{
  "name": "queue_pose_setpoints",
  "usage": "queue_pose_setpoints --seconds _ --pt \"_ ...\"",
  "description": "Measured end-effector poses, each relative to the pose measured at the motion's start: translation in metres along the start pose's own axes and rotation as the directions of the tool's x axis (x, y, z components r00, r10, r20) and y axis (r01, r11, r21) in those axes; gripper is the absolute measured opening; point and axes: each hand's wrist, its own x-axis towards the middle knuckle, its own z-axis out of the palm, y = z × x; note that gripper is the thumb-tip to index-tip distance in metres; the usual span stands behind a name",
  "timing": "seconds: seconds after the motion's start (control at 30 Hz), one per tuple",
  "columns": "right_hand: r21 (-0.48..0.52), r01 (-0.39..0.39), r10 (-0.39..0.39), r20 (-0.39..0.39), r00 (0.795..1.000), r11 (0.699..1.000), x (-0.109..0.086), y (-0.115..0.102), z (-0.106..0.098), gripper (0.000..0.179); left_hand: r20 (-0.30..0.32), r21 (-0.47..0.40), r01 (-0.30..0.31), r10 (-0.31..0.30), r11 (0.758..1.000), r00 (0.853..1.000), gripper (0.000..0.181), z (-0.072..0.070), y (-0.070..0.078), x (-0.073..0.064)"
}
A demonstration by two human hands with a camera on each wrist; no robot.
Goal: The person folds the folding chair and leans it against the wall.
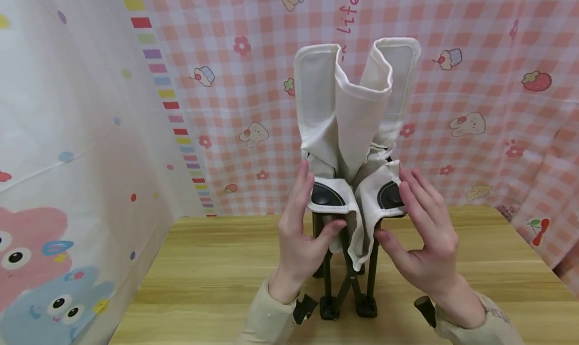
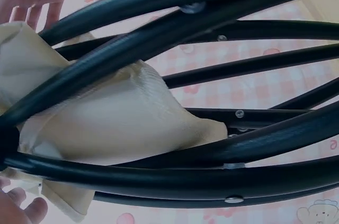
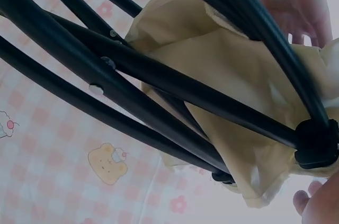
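A small folding chair with cream fabric (image 1: 359, 114) and black tube legs (image 1: 373, 269) stands half folded on the wooden table. Its seat sags in a deep fold between two front corners with black patches. At the left corner, my left hand (image 1: 296, 234) has its fingers straight along the outer side and its thumb below the patch. My right hand (image 1: 427, 239) mirrors it at the right corner, fingers extended against the edge. In the left wrist view, riveted tubes (image 2: 275, 179) cross close together; the right wrist view shows seat cloth (image 3: 228, 70) bunched between them.
Pink checked cloth (image 1: 253, 94) hangs behind the wooden table (image 1: 203, 279), and a white printed curtain (image 1: 99, 149) hangs at the left. The chair's two back flaps stick up in front of the checked cloth. Black straps (image 1: 425, 310) show at my sleeves.
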Motion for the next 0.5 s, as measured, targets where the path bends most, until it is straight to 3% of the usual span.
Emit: queue_pose_setpoints --seconds 0.2,0.5 --pt "-0.001 -0.039 0.039 0.042 0.998 0.999 0.001 -0.001 -0.006 0.073 0.023 -0.064 0.02 -0.019 0.998 1.0 0.089 -0.004 -0.006 -0.007" --pt "-0.018 -0.067 0.068 0.085 0.994 0.998 -0.01 0.007 -0.023 0.079 0.046 -0.036 0.06 -0.058 0.998 0.997 0.091 -0.016 -0.016 -0.025"
